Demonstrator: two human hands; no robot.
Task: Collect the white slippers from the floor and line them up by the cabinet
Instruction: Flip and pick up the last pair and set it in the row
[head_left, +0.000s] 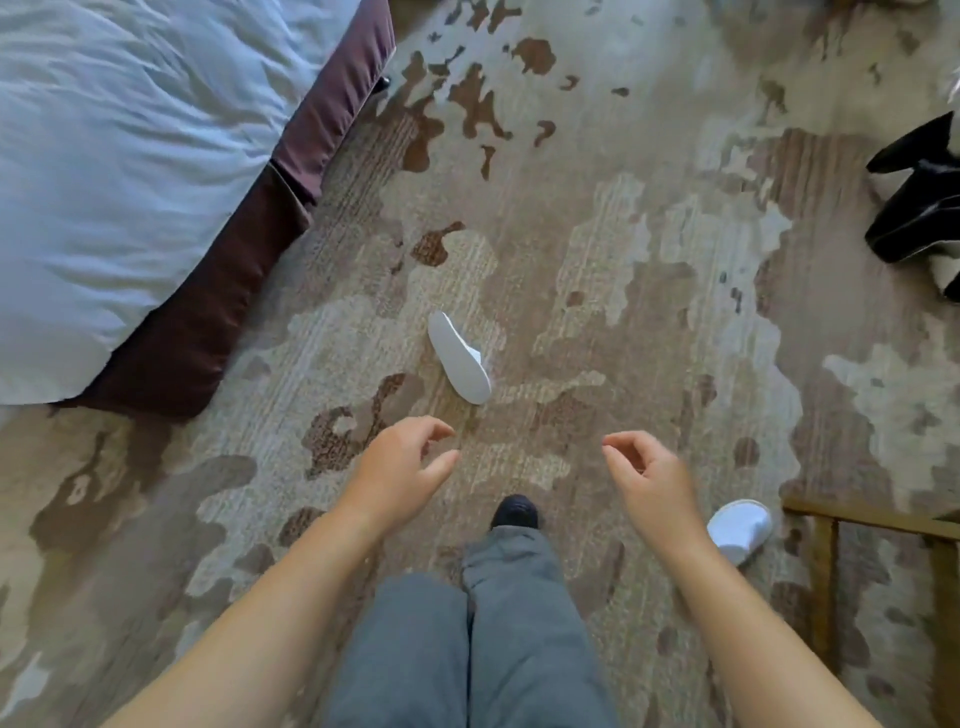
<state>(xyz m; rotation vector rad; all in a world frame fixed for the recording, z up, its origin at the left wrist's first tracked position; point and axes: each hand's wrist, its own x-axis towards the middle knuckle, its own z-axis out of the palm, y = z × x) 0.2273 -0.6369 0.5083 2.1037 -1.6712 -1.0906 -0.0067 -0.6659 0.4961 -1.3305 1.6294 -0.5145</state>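
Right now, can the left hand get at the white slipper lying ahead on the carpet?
Probably yes. The left hand is open and empty, and only bare carpet lies between it and the slipper ahead. Nothing blocks the way, though the person likely has to bend down.

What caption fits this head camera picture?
Empty hands, left and right, reach over carpet toward two white slippers.

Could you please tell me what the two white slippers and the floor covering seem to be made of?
Slipper on its side: smooth, matte white sole, probably thin foam. Slipper by the wooden frame: soft white cloth upper, perhaps terry, too blurred to confirm. Carpet: low woven pile with ribbed texture.
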